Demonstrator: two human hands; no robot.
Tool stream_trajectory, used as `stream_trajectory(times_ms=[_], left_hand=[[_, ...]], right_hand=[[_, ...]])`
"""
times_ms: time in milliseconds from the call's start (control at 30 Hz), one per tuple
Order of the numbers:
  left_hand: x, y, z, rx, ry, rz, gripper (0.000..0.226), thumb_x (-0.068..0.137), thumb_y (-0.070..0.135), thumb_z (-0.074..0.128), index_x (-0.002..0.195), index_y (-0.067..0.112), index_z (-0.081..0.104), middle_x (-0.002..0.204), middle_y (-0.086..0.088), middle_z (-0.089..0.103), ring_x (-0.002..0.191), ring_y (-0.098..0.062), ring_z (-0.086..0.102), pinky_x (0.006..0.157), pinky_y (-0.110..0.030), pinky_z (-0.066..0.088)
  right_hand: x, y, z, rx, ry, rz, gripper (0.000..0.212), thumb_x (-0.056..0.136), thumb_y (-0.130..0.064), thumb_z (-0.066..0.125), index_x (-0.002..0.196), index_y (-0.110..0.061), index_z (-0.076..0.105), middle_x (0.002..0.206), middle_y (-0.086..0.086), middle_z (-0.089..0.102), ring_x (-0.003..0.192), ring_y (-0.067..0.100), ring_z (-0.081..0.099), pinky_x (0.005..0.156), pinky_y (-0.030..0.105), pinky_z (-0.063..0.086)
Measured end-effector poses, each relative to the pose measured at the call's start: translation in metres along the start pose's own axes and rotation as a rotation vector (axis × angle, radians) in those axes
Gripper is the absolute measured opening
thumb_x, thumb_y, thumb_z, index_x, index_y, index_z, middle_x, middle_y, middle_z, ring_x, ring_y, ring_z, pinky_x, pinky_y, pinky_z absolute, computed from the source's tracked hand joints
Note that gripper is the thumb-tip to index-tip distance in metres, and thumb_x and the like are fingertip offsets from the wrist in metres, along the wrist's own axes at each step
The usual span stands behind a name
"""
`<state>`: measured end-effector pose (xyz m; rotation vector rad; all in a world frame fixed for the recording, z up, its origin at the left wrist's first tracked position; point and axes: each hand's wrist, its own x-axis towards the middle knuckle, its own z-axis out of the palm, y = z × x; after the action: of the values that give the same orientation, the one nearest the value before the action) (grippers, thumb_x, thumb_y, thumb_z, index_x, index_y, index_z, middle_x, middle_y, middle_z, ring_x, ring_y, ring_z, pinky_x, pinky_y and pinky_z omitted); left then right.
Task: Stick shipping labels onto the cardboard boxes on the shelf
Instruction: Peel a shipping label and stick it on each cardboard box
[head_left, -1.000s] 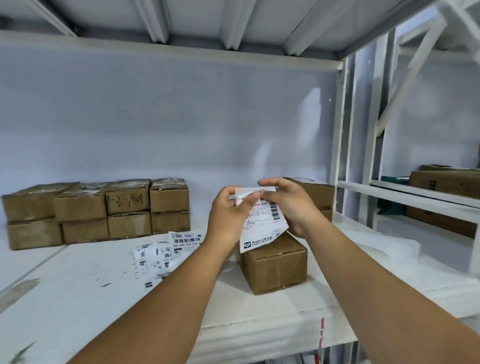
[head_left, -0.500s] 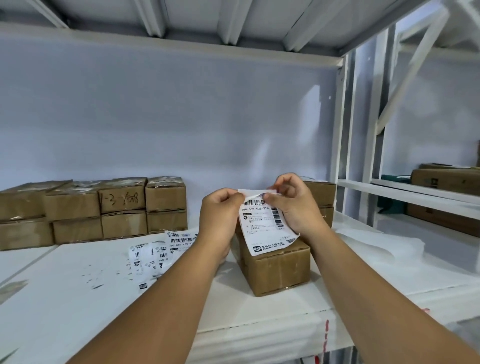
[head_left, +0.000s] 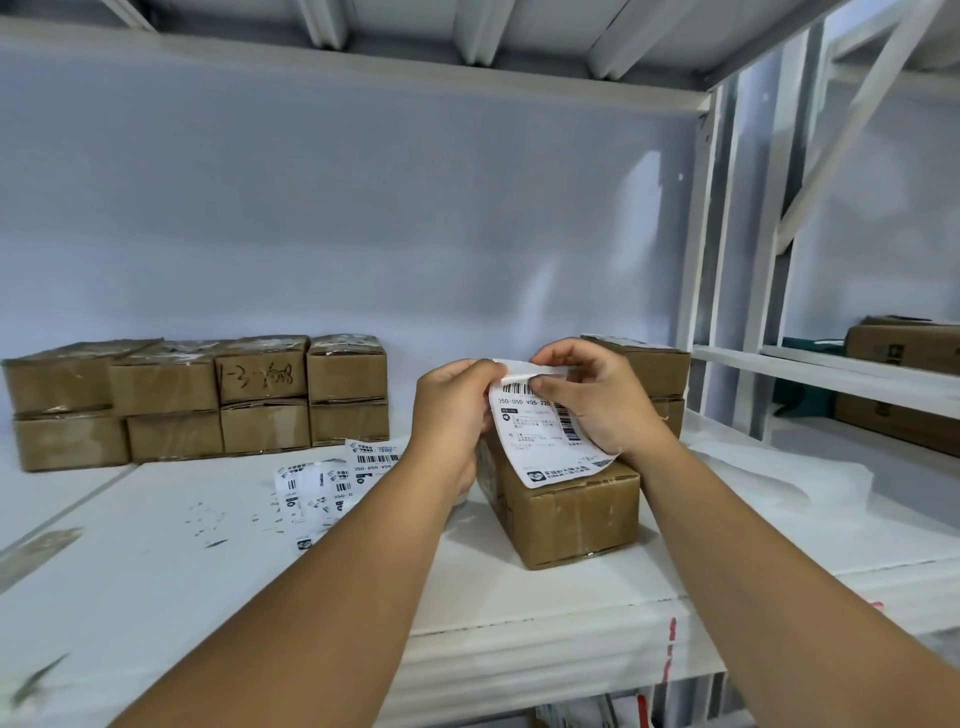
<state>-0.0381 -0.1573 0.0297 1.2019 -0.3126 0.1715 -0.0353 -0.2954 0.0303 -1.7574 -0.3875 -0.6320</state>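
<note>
Both your hands are up over the white shelf (head_left: 208, 571), clamped on one shipping label (head_left: 540, 441). Your left hand (head_left: 457, 410) pinches its top left edge, fingers curled. Your right hand (head_left: 597, 400) pinches the top right, with the thumb on the printed face by the barcode and the fingers behind. The top edge is curled back into a thin white strip between the hands; can't tell if that is backing or the label itself. The label hangs printed side toward you, its lower end over the top of the single cardboard box (head_left: 571, 514) near the shelf's front edge; contact unclear. Loose labels (head_left: 332, 483) lie flat on the shelf just left of your left forearm. A two-high row of boxes (head_left: 208, 400) stands at the back left, one with handwriting on it. Two more stacked boxes (head_left: 649, 364) sit behind your right hand. A white crumpled sheet (head_left: 779, 467) lies to the right.
</note>
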Motion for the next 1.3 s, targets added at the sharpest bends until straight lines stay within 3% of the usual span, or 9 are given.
stream_trajectory(times_ms=[200,267,467,667,867,1033,1133,1233,1300], left_hand=[[0.007,-0.005,-0.001,-0.032,0.017,-0.022,0.015,0.087,0.001,0.052,0.076,0.001,0.061,0.039,0.006,0.04,0.036,-0.007,0.029,0.04,-0.018,0.027],[0.008,-0.006,-0.002,-0.052,0.03,-0.039,0.012,0.087,0.001,0.052,0.078,0.0,0.061,0.041,0.005,0.04,0.035,-0.006,0.029,0.038,-0.017,0.027],[0.009,-0.007,-0.002,-0.123,0.078,-0.061,0.014,0.084,-0.003,0.051,0.072,-0.002,0.059,0.053,-0.002,0.034,0.035,-0.006,0.026,0.034,-0.016,0.022],[0.006,-0.003,-0.003,-0.169,0.057,-0.15,0.017,0.084,0.001,0.051,0.068,0.002,0.055,0.036,0.004,0.033,0.031,-0.008,0.026,0.047,-0.024,0.023],[0.004,-0.003,-0.003,-0.123,0.076,-0.166,0.026,0.085,0.002,0.05,0.059,0.004,0.048,0.03,0.003,0.038,0.024,-0.011,0.035,0.037,-0.012,0.033],[0.012,-0.007,-0.01,-0.106,0.111,-0.271,0.026,0.079,0.008,0.051,0.054,0.008,0.046,0.035,0.001,0.041,0.027,-0.013,0.035,0.044,-0.019,0.032],[0.019,-0.01,-0.014,-0.248,0.173,-0.287,0.026,0.08,0.003,0.048,0.055,0.01,0.04,0.042,0.001,0.036,0.03,-0.009,0.027,0.036,-0.013,0.028],[0.02,-0.011,-0.013,-0.233,0.18,-0.212,0.019,0.082,0.003,0.052,0.063,0.006,0.051,0.055,-0.007,0.047,0.044,-0.016,0.039,0.049,-0.022,0.037],[0.017,-0.01,-0.011,-0.196,0.211,-0.14,0.023,0.087,0.001,0.05,0.064,0.005,0.052,0.056,-0.006,0.044,0.04,-0.013,0.037,0.043,-0.018,0.034]], right_hand=[[0.0,0.0,0.0,-0.017,0.054,-0.024,0.038,0.079,0.002,0.071,0.084,-0.034,0.063,0.102,-0.001,0.057,0.084,0.019,0.053,0.077,0.039,0.053],[-0.001,-0.001,0.0,-0.007,0.036,-0.028,0.035,0.08,0.003,0.07,0.08,-0.031,0.065,0.094,-0.002,0.059,0.078,0.022,0.056,0.073,0.041,0.054],[-0.006,-0.006,0.001,-0.018,-0.003,-0.031,0.022,0.081,0.001,0.069,0.077,-0.021,0.069,0.077,0.003,0.066,0.069,0.018,0.063,0.063,0.029,0.052],[-0.006,-0.007,0.001,0.044,-0.017,0.024,0.018,0.08,-0.002,0.071,0.073,-0.018,0.071,0.065,-0.003,0.068,0.06,0.01,0.064,0.054,0.021,0.052],[-0.007,-0.007,0.003,0.02,-0.068,0.043,0.018,0.081,-0.001,0.069,0.072,-0.016,0.067,0.079,-0.007,0.063,0.063,-0.003,0.061,0.062,0.01,0.048],[-0.009,-0.007,0.001,0.021,-0.133,0.076,0.015,0.082,-0.002,0.068,0.074,-0.015,0.067,0.089,-0.008,0.062,0.066,-0.007,0.061,0.061,0.008,0.046],[-0.008,-0.008,-0.001,0.189,-0.113,0.111,0.022,0.082,0.002,0.066,0.068,-0.015,0.067,0.089,0.001,0.063,0.075,0.016,0.06,0.069,0.025,0.048],[-0.006,-0.01,-0.006,0.468,-0.035,0.117,0.024,0.076,0.001,0.064,0.062,-0.017,0.069,0.081,-0.003,0.066,0.069,0.013,0.059,0.065,0.021,0.046],[-0.005,-0.008,-0.01,0.591,0.016,0.112,0.009,0.069,-0.008,0.065,0.069,-0.017,0.066,0.08,-0.003,0.066,0.072,0.012,0.06,0.067,0.023,0.044]])
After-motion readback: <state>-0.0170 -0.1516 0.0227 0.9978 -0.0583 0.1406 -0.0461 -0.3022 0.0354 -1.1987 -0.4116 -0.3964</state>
